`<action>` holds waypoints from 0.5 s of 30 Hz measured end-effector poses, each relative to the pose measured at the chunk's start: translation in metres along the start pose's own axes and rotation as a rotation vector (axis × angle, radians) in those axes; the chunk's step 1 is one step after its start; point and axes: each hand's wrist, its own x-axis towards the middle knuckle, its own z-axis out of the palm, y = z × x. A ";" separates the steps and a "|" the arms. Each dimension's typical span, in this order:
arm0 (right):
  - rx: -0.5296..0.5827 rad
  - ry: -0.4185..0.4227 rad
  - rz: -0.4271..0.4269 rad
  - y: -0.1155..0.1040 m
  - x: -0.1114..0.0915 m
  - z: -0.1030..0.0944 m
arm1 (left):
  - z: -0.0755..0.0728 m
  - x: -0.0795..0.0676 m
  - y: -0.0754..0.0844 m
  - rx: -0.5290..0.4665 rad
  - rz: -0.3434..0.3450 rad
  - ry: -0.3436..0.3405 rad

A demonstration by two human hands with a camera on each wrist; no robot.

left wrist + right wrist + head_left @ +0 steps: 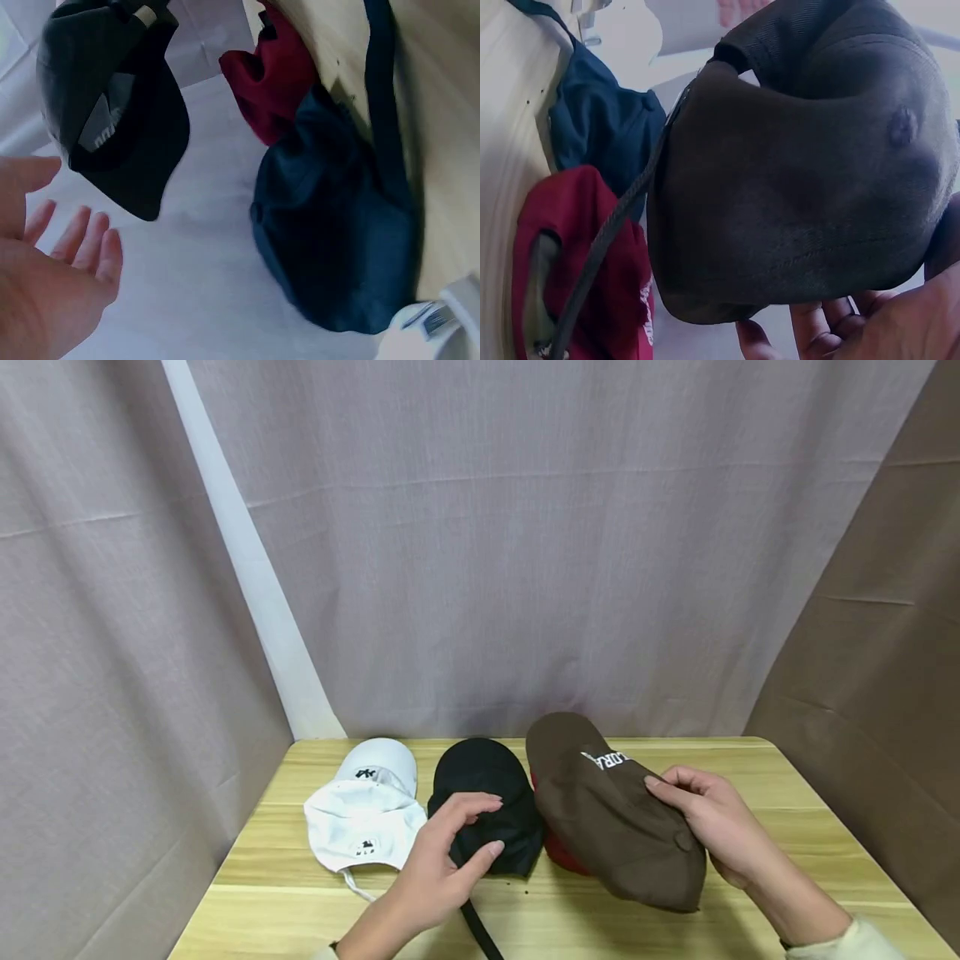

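A brown baseball cap (600, 827) with white lettering is held up in my right hand (720, 827). The thumb lies on its crown, with the other fingers behind the fabric. In the right wrist view the cap's strap (604, 240) hangs loose. Beneath the cap, a red cap (577, 202) is mostly hidden in the head view. My left hand (446, 864) hovers in front of a black cap (480, 764), thumb and fingers apart and holding nothing. The left wrist view has this hand (60, 262) separate from the brown cap.
Two white caps overlap at the left of the wooden table (255, 893): one in front (363, 814), another behind (397, 760). A black strap (480, 931) runs toward the near edge. Grey curtains (480, 568) stand behind the table.
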 end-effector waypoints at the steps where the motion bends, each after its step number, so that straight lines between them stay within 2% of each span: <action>1: 0.008 -0.010 0.000 -0.001 0.001 0.001 | 0.000 0.003 0.001 0.046 0.055 0.009; 5: 0.043 -0.093 0.027 -0.004 0.005 0.005 | 0.001 0.020 0.009 0.284 0.227 -0.011; 9: 0.087 -0.264 0.068 -0.009 0.010 0.009 | 0.005 0.041 0.017 0.492 0.358 -0.088; 12: 0.146 -0.409 0.095 -0.012 0.013 0.013 | 0.009 0.055 0.022 0.540 0.406 -0.137; 15: 0.208 -0.505 0.121 -0.015 0.016 0.017 | 0.013 0.064 0.025 0.528 0.417 -0.126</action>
